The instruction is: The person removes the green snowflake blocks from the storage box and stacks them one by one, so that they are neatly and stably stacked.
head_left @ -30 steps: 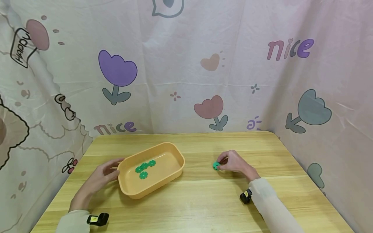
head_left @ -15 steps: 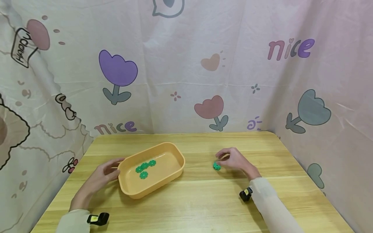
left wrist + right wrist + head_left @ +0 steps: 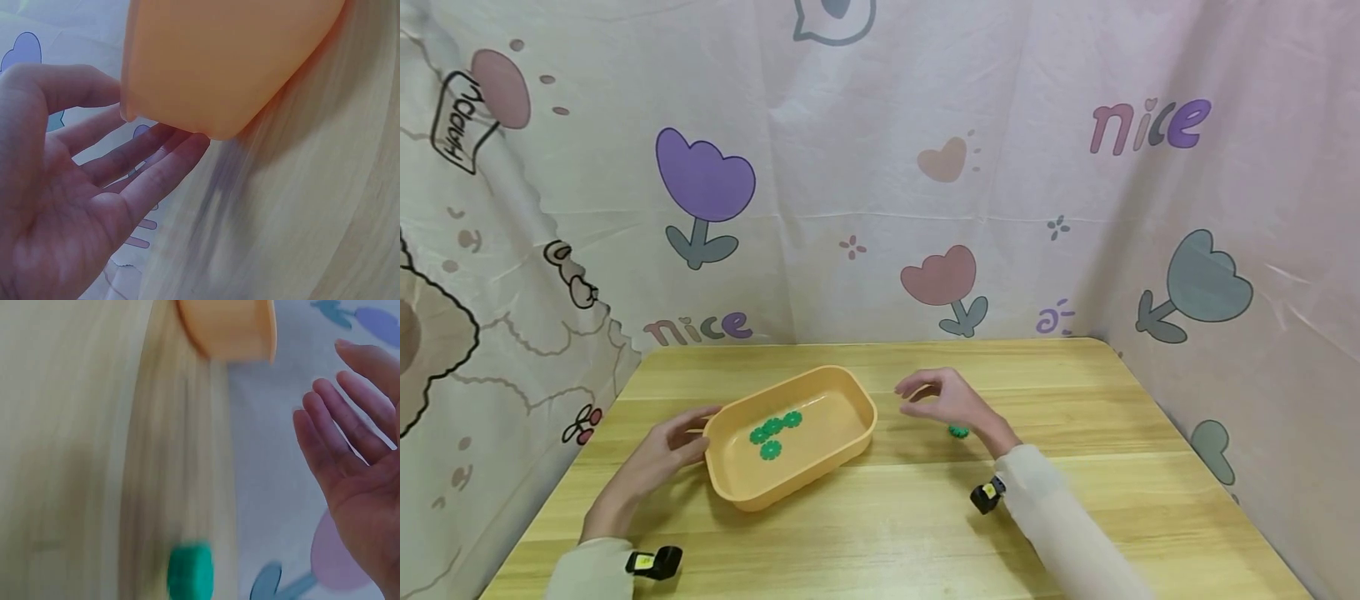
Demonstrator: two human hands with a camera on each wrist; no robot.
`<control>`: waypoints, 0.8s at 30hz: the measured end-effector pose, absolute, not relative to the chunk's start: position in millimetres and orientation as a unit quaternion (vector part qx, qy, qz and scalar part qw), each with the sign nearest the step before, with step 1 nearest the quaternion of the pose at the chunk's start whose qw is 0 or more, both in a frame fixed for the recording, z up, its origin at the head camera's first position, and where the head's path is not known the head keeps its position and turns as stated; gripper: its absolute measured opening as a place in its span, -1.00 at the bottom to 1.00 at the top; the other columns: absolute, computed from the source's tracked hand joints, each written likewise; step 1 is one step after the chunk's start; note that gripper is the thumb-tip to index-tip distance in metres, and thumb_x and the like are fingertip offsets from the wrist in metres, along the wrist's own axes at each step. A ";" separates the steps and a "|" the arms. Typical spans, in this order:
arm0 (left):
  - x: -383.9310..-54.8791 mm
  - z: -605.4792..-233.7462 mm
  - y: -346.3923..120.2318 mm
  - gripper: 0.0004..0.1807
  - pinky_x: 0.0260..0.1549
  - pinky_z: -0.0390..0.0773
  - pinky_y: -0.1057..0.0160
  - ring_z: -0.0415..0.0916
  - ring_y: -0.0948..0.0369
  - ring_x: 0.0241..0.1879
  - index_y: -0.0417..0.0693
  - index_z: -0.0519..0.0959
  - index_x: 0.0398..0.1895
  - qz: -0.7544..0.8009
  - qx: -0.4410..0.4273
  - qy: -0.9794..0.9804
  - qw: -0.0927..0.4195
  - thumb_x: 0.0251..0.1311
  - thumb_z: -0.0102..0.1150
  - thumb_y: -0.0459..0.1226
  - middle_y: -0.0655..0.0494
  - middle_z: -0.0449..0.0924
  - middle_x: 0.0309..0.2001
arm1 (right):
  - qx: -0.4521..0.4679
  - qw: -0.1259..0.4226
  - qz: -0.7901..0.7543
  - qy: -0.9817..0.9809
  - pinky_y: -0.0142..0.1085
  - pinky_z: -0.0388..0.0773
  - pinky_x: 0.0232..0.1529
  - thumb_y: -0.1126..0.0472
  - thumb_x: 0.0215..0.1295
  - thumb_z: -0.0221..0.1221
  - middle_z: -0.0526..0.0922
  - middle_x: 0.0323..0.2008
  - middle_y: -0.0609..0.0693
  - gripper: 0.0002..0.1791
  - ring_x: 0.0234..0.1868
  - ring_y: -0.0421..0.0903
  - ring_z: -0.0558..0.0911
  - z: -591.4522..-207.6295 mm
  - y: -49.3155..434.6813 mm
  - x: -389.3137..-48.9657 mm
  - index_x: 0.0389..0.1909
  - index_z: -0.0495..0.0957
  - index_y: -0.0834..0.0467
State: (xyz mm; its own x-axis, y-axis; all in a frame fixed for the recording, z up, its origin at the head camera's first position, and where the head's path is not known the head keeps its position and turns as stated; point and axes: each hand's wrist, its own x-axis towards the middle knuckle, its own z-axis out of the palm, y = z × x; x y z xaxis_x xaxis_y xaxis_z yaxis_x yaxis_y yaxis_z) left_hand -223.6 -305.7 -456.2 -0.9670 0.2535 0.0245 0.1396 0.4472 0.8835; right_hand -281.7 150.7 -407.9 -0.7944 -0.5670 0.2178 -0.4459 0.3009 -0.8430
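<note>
Pale printed cloth backdrop (image 3: pixel 820 142): we see it hanging behind and along both sides, patterned with flowers, hearts and the word "nice".
Light wood-grained table (image 3: pixel 880 542): it reaches back to the cloth and bears everything we describe below.
Yellow-orange rounded rectangular tray (image 3: pixel 831 417): it sits left of the table's middle, turned at a slant, its far end angled to the right.
Off-white cloth sleeves (image 3: pixel 591 571): we find one on each forearm.
Bare left hand (image 3: pixel 658 450): at the tray's left end, thumb and fingers spread apart, fingertips touching its outside and rim.
Bare right hand (image 3: pixel 951 398): above the table, just right of the tray, fingers loosely bent, thumb and fingertips well parted with only air between them.
Small black wrist devices (image 3: pixel 655 563): we notice one at each cuff.
Green notched round piece (image 3: pixel 958 432): on the table, partly hidden behind the right wrist; our right wrist view blurs it, so we cannot tell whether it is single or stacked.
Four thin green plastic flower-edged discs (image 3: pixel 772 426): inside the tray, three in a slanting row, the fourth just nearer us.
</note>
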 end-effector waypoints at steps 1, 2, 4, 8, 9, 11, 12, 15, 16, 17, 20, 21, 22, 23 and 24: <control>-223.8 -456.4 -305.8 -0.40 -0.09 0.59 0.45 0.53 0.29 0.05 -0.14 0.20 0.41 0.514 0.116 0.848 0.056 0.34 0.05 -0.23 -0.31 0.33 0.25 | -0.321 0.060 -0.507 0.798 0.08 0.57 0.05 0.31 0.12 0.32 0.67 -0.12 0.21 -0.69 -0.08 0.22 0.62 -405.5 143.3 -280.9 -0.09 0.61 0.26; -224.1 -456.6 -305.9 -0.40 -0.09 0.59 0.45 0.53 0.30 0.04 -0.14 0.20 0.41 0.514 0.117 0.848 0.056 0.34 0.05 -0.23 -0.31 0.33 0.25 | -0.326 0.059 -0.511 0.793 0.09 0.56 0.05 0.32 0.11 0.32 0.67 -0.12 0.23 -0.69 -0.08 0.24 0.62 -404.3 136.1 -280.6 -0.09 0.61 0.29; -224.3 -456.9 -306.1 -0.41 -0.08 0.59 0.45 0.52 0.32 0.04 -0.15 0.20 0.40 0.514 0.119 0.848 0.054 0.34 0.05 -0.24 -0.32 0.33 0.25 | -0.334 0.059 -0.520 0.784 0.11 0.55 0.05 0.33 0.10 0.33 0.66 -0.11 0.29 -0.68 -0.08 0.26 0.61 -403.3 121.8 -281.0 -0.10 0.60 0.34; -223.7 -457.0 -306.2 -0.42 -0.08 0.58 0.46 0.52 0.31 0.05 -0.15 0.21 0.40 0.512 0.121 0.849 0.050 0.34 0.05 -0.26 -0.32 0.33 0.26 | -0.343 0.074 -0.534 0.769 0.13 0.52 0.07 0.33 0.09 0.33 0.64 -0.09 0.34 -0.68 -0.08 0.29 0.60 -405.5 95.6 -284.2 -0.11 0.60 0.36; -223.5 -456.8 -306.1 -0.42 -0.08 0.58 0.46 0.52 0.30 0.05 -0.15 0.21 0.40 0.511 0.122 0.849 0.050 0.34 0.05 -0.26 -0.32 0.33 0.26 | -0.345 0.081 -0.538 0.765 0.14 0.52 0.07 0.34 0.09 0.33 0.63 -0.08 0.36 -0.67 -0.06 0.31 0.59 -406.1 89.4 -284.9 -0.11 0.60 0.37; -223.2 -456.2 -305.6 -0.42 -0.08 0.58 0.46 0.52 0.28 0.06 -0.14 0.22 0.39 0.510 0.122 0.850 0.049 0.34 0.05 -0.26 -0.31 0.33 0.26 | -0.346 0.090 -0.542 0.761 0.09 0.54 0.08 0.31 0.09 0.34 0.64 -0.07 0.30 -0.67 -0.04 0.29 0.59 -414.9 77.1 -290.9 -0.10 0.61 0.32; -223.1 -455.9 -305.2 -0.42 -0.08 0.58 0.46 0.52 0.26 0.06 -0.14 0.22 0.39 0.510 0.121 0.850 0.049 0.34 0.05 -0.26 -0.31 0.33 0.26 | -0.345 0.093 -0.542 0.761 0.06 0.55 0.08 0.29 0.08 0.35 0.66 -0.07 0.25 -0.66 -0.03 0.27 0.60 -419.3 71.0 -293.7 -0.09 0.62 0.29; -223.4 -455.6 -304.7 -0.42 -0.08 0.59 0.46 0.54 0.23 0.06 -0.13 0.22 0.39 0.509 0.121 0.851 0.050 0.34 0.05 -0.24 -0.31 0.33 0.25 | -0.347 0.095 -0.528 0.769 -0.05 0.60 0.06 0.23 0.08 0.37 0.68 -0.09 0.12 -0.63 -0.02 0.21 0.62 -432.9 53.6 -301.8 -0.07 0.62 0.25; -223.5 -455.6 -304.6 -0.42 -0.08 0.59 0.46 0.54 0.22 0.06 -0.13 0.21 0.40 0.509 0.122 0.851 0.051 0.34 0.05 -0.24 -0.31 0.33 0.25 | -0.348 0.094 -0.521 0.774 -0.10 0.62 0.04 0.21 0.08 0.37 0.69 -0.10 0.08 -0.64 -0.03 0.18 0.63 -438.0 47.8 -304.7 -0.08 0.63 0.22; -223.6 -455.8 -304.7 -0.42 -0.09 0.59 0.46 0.54 0.21 0.06 -0.13 0.21 0.40 0.509 0.121 0.850 0.051 0.34 0.05 -0.24 -0.32 0.33 0.25 | -0.350 0.097 -0.514 0.777 -0.11 0.62 0.04 0.20 0.08 0.38 0.69 -0.10 0.09 -0.62 -0.03 0.18 0.64 -439.1 42.5 -305.2 -0.07 0.62 0.23; -224.1 -456.9 -305.3 -0.42 -0.09 0.58 0.46 0.55 0.21 0.05 -0.15 0.20 0.40 0.507 0.126 0.851 0.050 0.35 0.04 -0.25 -0.33 0.32 0.25 | -0.364 0.100 -0.492 0.785 -0.16 0.64 0.01 0.20 0.08 0.37 0.69 -0.08 0.15 -0.63 -0.06 0.13 0.65 -443.3 26.3 -307.6 -0.07 0.63 0.25; -224.2 -457.2 -305.5 -0.42 -0.09 0.59 0.46 0.55 0.22 0.05 -0.15 0.21 0.40 0.508 0.127 0.851 0.049 0.34 0.04 -0.26 -0.33 0.32 0.25 | -0.370 0.101 -0.487 0.784 -0.18 0.65 -0.01 0.21 0.08 0.37 0.69 -0.09 0.17 -0.63 -0.06 0.14 0.65 -444.4 21.0 -308.4 -0.08 0.63 0.27; -224.3 -457.4 -305.7 -0.42 -0.09 0.58 0.46 0.54 0.23 0.05 -0.16 0.20 0.40 0.507 0.128 0.851 0.048 0.35 0.04 -0.26 -0.33 0.32 0.26 | -0.377 0.103 -0.482 0.784 -0.19 0.65 -0.02 0.22 0.08 0.37 0.69 -0.09 0.19 -0.63 -0.07 0.14 0.65 -444.6 15.9 -308.7 -0.08 0.63 0.27; -224.4 -457.6 -305.8 -0.42 -0.09 0.59 0.46 0.54 0.24 0.05 -0.16 0.20 0.40 0.507 0.128 0.851 0.047 0.35 0.04 -0.27 -0.34 0.32 0.26 | -0.384 0.102 -0.476 0.785 -0.20 0.66 -0.04 0.23 0.07 0.38 0.69 -0.10 0.19 -0.63 -0.07 0.14 0.65 -445.1 11.1 -309.1 -0.09 0.63 0.28; -224.5 -457.7 -305.9 -0.43 -0.09 0.59 0.46 0.54 0.24 0.05 -0.17 0.20 0.40 0.506 0.129 0.852 0.047 0.35 0.03 -0.27 -0.34 0.32 0.26 | -0.391 0.102 -0.472 0.784 -0.23 0.67 -0.06 0.23 0.07 0.38 0.70 -0.10 0.20 -0.64 -0.08 0.14 0.66 -445.6 6.5 -309.4 -0.10 0.64 0.28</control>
State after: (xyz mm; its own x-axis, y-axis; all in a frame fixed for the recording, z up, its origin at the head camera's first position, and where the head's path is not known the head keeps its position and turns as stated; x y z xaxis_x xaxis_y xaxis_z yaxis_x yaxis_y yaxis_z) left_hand -224.5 -305.9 -457.7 -0.9622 0.2678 0.0500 0.1721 0.4551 0.8736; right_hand -309.4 6.5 -445.6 -0.6734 -0.7092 0.2088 -0.5164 0.2492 -0.8192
